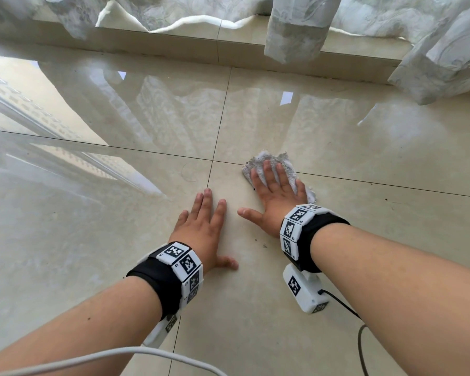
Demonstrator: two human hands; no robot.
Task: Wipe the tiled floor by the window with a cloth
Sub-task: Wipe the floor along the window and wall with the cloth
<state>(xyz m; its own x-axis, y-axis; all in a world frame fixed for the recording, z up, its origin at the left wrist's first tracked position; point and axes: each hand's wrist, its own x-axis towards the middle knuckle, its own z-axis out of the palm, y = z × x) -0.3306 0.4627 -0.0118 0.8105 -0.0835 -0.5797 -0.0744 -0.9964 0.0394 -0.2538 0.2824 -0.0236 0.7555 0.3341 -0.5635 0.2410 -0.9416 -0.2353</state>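
A small grey-white cloth (266, 160) lies on the glossy beige tiled floor (364, 147), just right of where the grout lines cross. My right hand (274, 195) presses flat on top of it, fingers spread, thumb out to the left on bare tile. The cloth's far edge and right corner stick out beyond the fingers. My left hand (204, 229) rests palm-down on the tile to the left of the right hand, fingers apart, holding nothing. Both wrists wear black bands with white marker blocks.
A low tiled window ledge (174, 47) runs across the back, with white lace curtains (432, 55) hanging down onto it and the floor at the right. Small dark specks (263, 245) lie near my right wrist. A white cable (114, 354) crosses the foreground.
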